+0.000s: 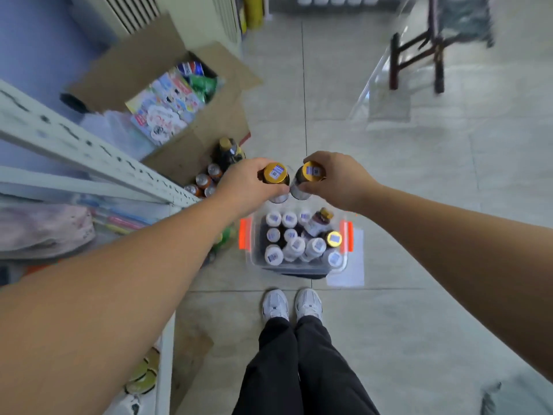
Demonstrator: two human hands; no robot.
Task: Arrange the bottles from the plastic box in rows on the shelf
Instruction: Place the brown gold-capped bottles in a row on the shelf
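Two gold-capped bottles lifted, one per hand, above the plastic box [296, 269]
My left hand [248, 182] is wrapped round the left bottle [275, 173] and my right hand [335, 178] clasps the right bottle [311, 172]. Both are upright, bases close together, held over the box's far end. The box sits on the floor [419, 175] by my shoes, packed with white-capped bottles [288, 235], one tilted. Shelf [74, 145] on my left, cardboard box [209, 130] and cans [205, 181] beside it
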